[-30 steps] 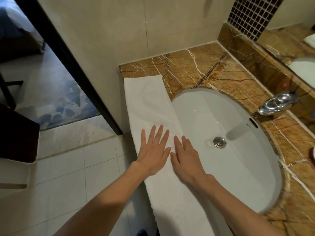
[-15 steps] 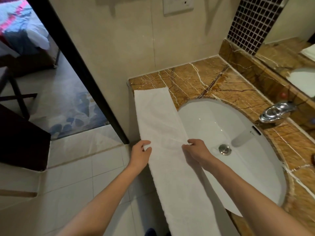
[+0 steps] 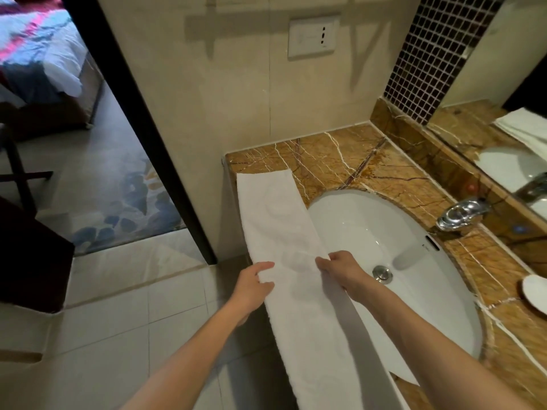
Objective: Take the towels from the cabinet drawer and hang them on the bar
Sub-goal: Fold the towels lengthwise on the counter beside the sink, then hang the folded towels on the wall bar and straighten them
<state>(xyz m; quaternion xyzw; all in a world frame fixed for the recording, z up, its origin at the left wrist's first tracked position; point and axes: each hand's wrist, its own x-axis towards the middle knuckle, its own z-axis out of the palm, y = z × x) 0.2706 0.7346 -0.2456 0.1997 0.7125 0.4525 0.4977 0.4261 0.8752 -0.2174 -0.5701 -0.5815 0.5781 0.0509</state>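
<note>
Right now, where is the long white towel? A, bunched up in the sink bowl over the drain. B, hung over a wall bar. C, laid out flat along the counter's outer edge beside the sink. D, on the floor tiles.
C: the towel stretches flat along the marble counter edge next to the sink, with the left hand and right hand pinching its two sides.

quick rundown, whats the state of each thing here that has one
long white folded towel, flat along the brown marble counter's front edge
left hand, pinches towel's left edge
right hand, pinches towel's right edge
chrome tap, no water running
white oval basin, no water in it
round metal drain plug, up or down unclear
</note>
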